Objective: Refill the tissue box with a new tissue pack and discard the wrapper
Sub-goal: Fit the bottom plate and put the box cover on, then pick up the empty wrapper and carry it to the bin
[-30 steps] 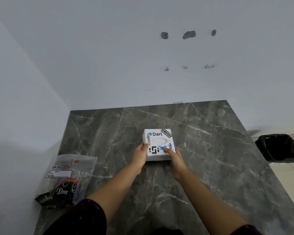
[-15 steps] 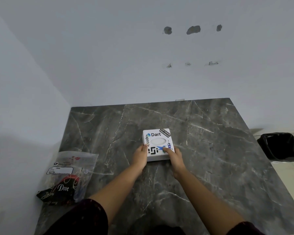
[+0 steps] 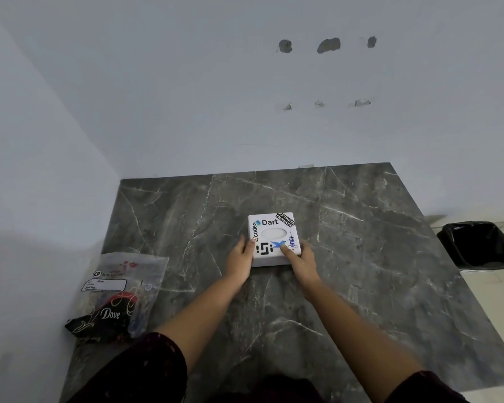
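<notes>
A white square tissue box [image 3: 271,228] covered with stickers lies flat on the dark marble table [image 3: 361,257], its oval slot facing up. My left hand [image 3: 240,257] grips its near left side. My right hand [image 3: 301,258] holds the near right corner, with the thumb pressed on the top face. At the table's left edge lies a clear plastic bag [image 3: 120,292] with a dark "Dove" pack inside.
A black-lined bin [image 3: 480,245] stands on the floor to the right of the table. White walls close in the table at the back and on the left. Both of my forearms reach over the table's near half.
Both hands stay on the box, which rests in the same spot on the table. Only the camera has shifted slightly.
</notes>
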